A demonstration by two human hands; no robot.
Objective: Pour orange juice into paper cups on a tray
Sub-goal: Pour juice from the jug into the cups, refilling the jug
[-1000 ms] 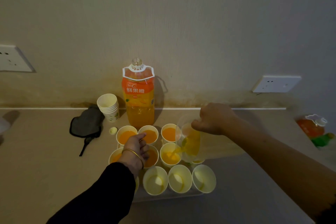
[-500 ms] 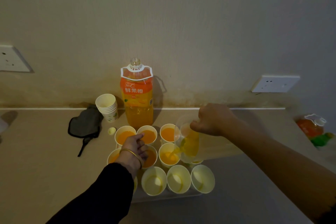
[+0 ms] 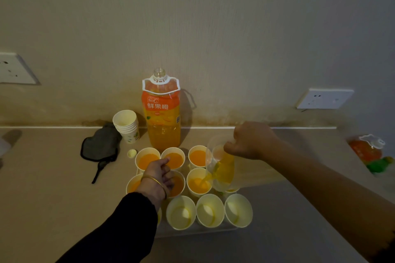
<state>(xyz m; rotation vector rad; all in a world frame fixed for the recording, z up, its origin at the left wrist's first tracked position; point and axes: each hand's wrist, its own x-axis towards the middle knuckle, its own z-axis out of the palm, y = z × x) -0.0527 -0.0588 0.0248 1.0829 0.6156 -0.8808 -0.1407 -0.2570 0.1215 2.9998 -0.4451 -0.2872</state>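
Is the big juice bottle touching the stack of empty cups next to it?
Apart. The head view shows a strip of counter and wall between the big juice bottle and the stack of empty cups; their sides never meet.

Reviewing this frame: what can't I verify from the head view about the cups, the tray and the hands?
- Cup behind the clear pitcher: fill level hidden by the pitcher.
- Cup under the left sleeve: mostly covered.
- Tray: only its dim front edge shows; cups hide the rest.
- Right hand: its grip on the pitcher is hidden behind the knuckles.
- Left hand: contact with the cup rims unclear.
- Objects at right edge: too dark.
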